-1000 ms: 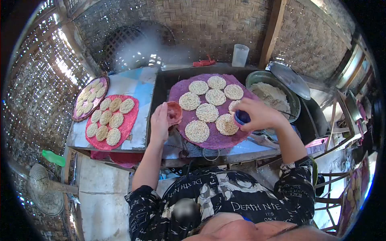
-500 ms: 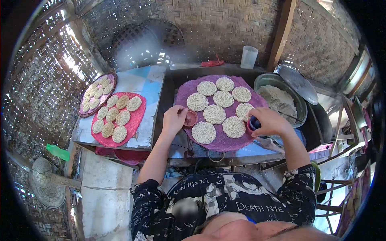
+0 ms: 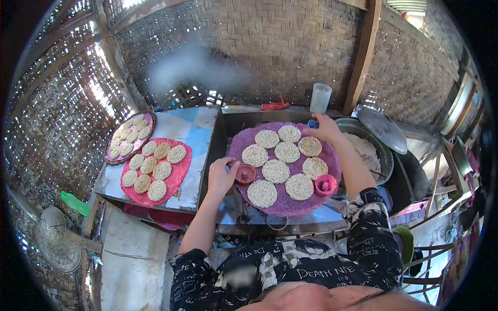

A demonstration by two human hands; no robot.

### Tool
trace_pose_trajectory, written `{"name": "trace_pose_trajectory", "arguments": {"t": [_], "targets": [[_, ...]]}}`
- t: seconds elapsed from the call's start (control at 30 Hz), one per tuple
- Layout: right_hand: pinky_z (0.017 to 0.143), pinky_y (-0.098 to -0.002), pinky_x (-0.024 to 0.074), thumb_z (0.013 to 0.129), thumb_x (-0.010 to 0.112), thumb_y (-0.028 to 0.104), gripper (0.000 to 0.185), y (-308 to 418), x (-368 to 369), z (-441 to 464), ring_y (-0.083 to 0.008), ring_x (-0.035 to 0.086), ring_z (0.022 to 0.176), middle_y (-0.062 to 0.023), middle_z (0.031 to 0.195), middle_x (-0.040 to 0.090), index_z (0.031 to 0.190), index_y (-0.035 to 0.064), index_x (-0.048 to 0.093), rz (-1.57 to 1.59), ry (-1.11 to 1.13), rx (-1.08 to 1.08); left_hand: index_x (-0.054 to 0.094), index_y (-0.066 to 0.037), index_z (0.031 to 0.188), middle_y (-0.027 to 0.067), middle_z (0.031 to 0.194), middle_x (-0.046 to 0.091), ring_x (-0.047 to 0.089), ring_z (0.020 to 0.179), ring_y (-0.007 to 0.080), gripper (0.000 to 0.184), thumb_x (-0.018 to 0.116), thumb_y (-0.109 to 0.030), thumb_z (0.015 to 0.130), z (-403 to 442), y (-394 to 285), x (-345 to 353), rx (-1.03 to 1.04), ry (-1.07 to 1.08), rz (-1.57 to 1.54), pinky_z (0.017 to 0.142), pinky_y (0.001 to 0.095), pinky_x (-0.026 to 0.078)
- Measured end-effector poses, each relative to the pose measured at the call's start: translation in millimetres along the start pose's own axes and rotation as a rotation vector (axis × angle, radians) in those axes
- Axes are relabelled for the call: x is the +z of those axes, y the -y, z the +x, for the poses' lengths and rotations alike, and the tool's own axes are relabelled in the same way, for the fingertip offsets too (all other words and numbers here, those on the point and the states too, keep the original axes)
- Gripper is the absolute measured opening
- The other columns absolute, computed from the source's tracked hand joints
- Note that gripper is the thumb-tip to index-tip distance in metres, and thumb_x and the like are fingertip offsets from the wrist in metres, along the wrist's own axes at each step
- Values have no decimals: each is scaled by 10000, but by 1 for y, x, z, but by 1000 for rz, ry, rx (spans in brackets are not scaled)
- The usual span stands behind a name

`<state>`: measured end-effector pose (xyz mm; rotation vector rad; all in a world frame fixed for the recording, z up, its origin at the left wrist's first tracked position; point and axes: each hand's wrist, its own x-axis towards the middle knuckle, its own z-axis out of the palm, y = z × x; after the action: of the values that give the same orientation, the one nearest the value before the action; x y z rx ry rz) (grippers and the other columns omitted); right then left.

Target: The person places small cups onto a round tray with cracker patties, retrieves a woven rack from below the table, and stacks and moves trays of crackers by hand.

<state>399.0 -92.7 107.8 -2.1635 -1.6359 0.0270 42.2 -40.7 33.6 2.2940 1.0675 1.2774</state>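
A purple cloth (image 3: 280,207) carries several round, pale, noodle-textured discs (image 3: 275,171). At its left edge my left hand (image 3: 223,176) pinches the rim of a small reddish-brown cup (image 3: 245,174). My right hand (image 3: 325,129) is over the cloth's upper right edge, its fingers closed round a small blue object (image 3: 313,124), close to a browner disc (image 3: 310,146). A pink cup (image 3: 326,184) with something pink inside rests on the cloth's right side, away from both hands.
To the left, a red cloth (image 3: 183,166) and a round tray (image 3: 110,153) hold more discs. A green basin (image 3: 386,171) of pale dough or flour stands at right, beside a metal lid (image 3: 382,129). A translucent cup (image 3: 320,98) and red item (image 3: 275,105) are behind.
My right hand has moved up and away from the pink cup, carrying the blue object to the cloth's upper right. The pink cup now stands uncovered. My left hand stays by the reddish-brown cup.
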Motion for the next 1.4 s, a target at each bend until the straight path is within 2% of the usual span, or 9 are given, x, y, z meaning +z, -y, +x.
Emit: {"name": "trace_pose_trajectory", "arguments": {"t": [0.1,0.27,0.37,0.57,0.77,0.87,0.97,1.23,1.4], "targets": [[881,-396,409,620,699,456,786,-4,24,20,-345,488,1056,-219,1156,472,1228,55,404,-60,9,-5,621,3,853,150,773,607,592,710,268,238,625,-214,757,-7,-8,-18,-161,-21,-99,600,343,464],[888,-393,404,610,711,451,822,7,31,26,-344,481,1066,-224,1155,469,1248,60,371,-120,43,36,621,-12,932,53,764,592,524,666,104,238,611,-201,788,-30,-6,-46,-402,15,-127,604,253,431],[891,-392,405,599,716,465,839,11,32,27,-343,480,1069,-226,1164,463,1251,67,371,-172,52,48,618,-16,940,55,769,594,501,599,86,239,623,-191,777,-54,12,-53,-398,-42,-168,564,226,421],[922,-405,383,590,712,483,878,16,26,28,-348,463,1089,-227,1181,455,1278,73,352,-231,53,53,596,-9,985,6,782,570,489,660,58,212,590,-136,815,-96,9,-90,-500,-123,-365,579,208,408],[935,-395,371,589,707,473,847,2,28,31,-341,450,1103,-202,1184,465,1259,56,400,-226,80,-23,555,5,1037,34,874,579,523,803,90,224,563,-101,839,-127,23,-141,-690,-441,-545,728,218,423],[930,-383,374,586,706,469,806,-4,32,32,-333,460,1090,-189,1172,476,1221,43,453,-213,98,-32,556,-17,1042,22,898,581,511,789,72,228,561,-127,841,-135,26,-164,-728,-515,-466,684,207,407],[924,-373,378,587,700,475,777,-8,32,34,-326,466,1080,-196,1156,480,1180,18,493,-225,121,-47,572,-89,1034,-56,841,571,386,618,-8,228,571,-194,832,-142,38,-176,-756,-610,-409,504,154,276],[901,-379,396,625,661,493,795,-1,32,49,-355,486,1047,-261,1148,467,1191,-30,463,-319,160,-48,528,-98,1093,-47,875,559,412,652,7,271,555,-182,836,-169,76,-192,-812,-836,-671,511,153,297],[922,-375,377,680,628,453,775,41,35,57,-344,467,1084,-264,1189,450,1226,-50,405,-124,26,-153,511,-158,1132,-47,993,527,412,801,67,368,604,-262,791,-188,114,-194,-907,-875,-755,662,250,334]]}}
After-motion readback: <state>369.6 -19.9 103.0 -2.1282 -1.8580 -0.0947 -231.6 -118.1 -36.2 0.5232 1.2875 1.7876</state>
